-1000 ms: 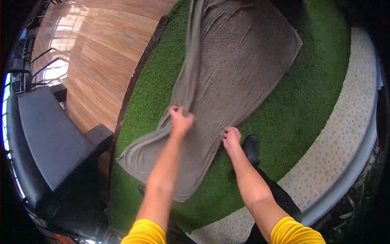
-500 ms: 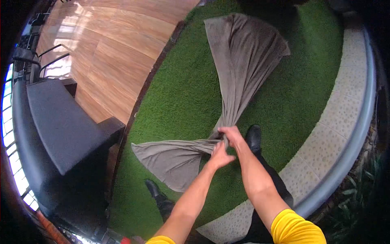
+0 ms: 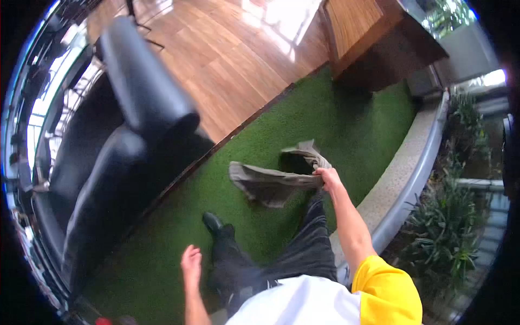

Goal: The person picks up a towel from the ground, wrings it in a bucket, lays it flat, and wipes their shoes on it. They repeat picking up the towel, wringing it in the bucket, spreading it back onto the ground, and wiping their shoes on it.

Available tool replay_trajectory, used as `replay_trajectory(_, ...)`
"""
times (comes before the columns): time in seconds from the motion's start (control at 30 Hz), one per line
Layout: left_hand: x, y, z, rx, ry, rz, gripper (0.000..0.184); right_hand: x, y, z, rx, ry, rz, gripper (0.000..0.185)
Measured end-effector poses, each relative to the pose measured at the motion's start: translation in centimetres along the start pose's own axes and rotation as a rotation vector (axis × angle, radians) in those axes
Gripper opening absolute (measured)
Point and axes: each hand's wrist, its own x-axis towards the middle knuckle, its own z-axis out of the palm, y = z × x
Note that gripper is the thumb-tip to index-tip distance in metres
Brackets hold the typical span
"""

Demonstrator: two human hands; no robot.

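My right hand [image 3: 326, 177] is closed around the gathered middle of a grey-brown cloth [image 3: 273, 184]. One wide end of the cloth hangs out to the left above the green turf, while a shorter part loops up beyond my fist. Low in the view, my left hand [image 3: 191, 266] is away from the cloth, over the turf beside my leg. Its fingers are loosely apart with nothing in them.
Green artificial turf [image 3: 260, 142] lies underfoot, bordered by a wood-look floor [image 3: 227, 70]. To the left stands a black padded sofa [image 3: 146, 81]. A wooden piece of furniture [image 3: 360, 32] is at the back right. A curved kerb [image 3: 387, 179] separates plants [image 3: 447, 227] from the turf.
My left hand has let go of the cloth and dropped to the lower left. My right hand keeps its hold and has lifted the cloth closer. The view has turned and moved.
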Motion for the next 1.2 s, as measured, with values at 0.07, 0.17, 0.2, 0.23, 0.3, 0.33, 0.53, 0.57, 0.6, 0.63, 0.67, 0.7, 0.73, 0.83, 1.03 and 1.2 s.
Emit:
replay_trajectory(0.07, -4.7, -4.5, -10.1, -0.124, 0.196, -0.08, 0.046, -1.0, 0.3, 0.9, -0.026, -0.061, -0.109, 0.022)
replay_trajectory(0.17, -16.6, -15.5, -18.6, -0.365, 0.511, -0.264, 0.042, -12.7, -6.2, 3.3, -0.359, -0.033, -0.205, 0.026)
replay_trajectory(0.2, -20.0, -17.8, -18.5, -0.427, 0.536, -0.345, 0.043, -10.9, -5.6, 3.0, -0.537, 0.014, -0.263, 0.031)
replay_trajectory(0.23, -23.6, -20.0, -17.6, -0.495, 0.567, -0.424, 0.044, -10.8, -5.5, 2.7, -0.548, -0.022, -0.286, 0.032)
replay_trajectory(0.3, -30.8, -24.8, -13.5, -0.579, 0.61, -0.559, 0.043, -11.2, -5.4, 2.2, -0.567, -0.111, -0.33, 0.033)
replay_trajectory(0.33, -33.6, -26.5, -10.6, -0.692, 0.647, -0.635, 0.041, -13.5, -5.9, 2.7, -0.509, -0.159, -0.432, 0.032)
replay_trajectory(0.53, -46.3, -33.7, 6.0, -1.032, 0.631, -0.806, 0.038, -21.5, -7.5, 1.7, -0.531, -0.249, -0.563, 0.026)
replay_trajectory(0.57, -46.6, -33.7, 7.6, -1.043, 0.624, -0.82, 0.038, -19.3, -7.1, 0.9, -0.506, -0.263, -0.607, 0.026)
replay_trajectory(0.6, -46.3, -33.3, 8.9, -1.057, 0.605, -0.83, 0.038, -19.0, -7.5, 0.8, -0.632, -0.277, -0.617, 0.029)
replay_trajectory(0.63, -46.3, -33.3, 9.7, -1.063, 0.595, -0.835, 0.039, -18.8, -7.7, 0.6, -0.761, -0.285, -0.623, 0.032)
replay_trajectory(0.67, -46.2, -33.5, 10.2, -1.072, 0.583, -0.838, 0.039, -19.3, -7.8, 0.7, -0.891, -0.29, -0.627, 0.034)
replay_trajectory(0.7, -46.5, -33.9, 10.4, -1.081, 0.58, -0.836, 0.039, -19.9, -8.0, 1.1, -1.076, -0.235, -0.673, 0.038)
replay_trajectory(0.73, -47.0, -34.1, 10.2, -1.099, 0.592, -0.823, 0.04, -20.7, -8.1, 1.9, -1.258, -0.174, -0.718, 0.042)
replay_trajectory(0.83, -47.4, -32.4, 7.2, -1.236, 0.677, -0.699, 0.044, -23.8, -7.1, 5.2, -1.531, -0.062, -0.879, 0.043)
replay_trajectory(1.03, -50.5, -39.3, 0.9, -1.492, 0.672, -0.849, 0.045, -30.3, -3.6, 12.4, -1.558, -0.107, -0.923, 0.055)
replay_trajectory(1.2, -54.5, -43.0, -2.3, -1.396, 0.723, -0.725, 0.043, -37.3, -0.8, 18.6, -1.67, -0.134, -1.165, 0.056)
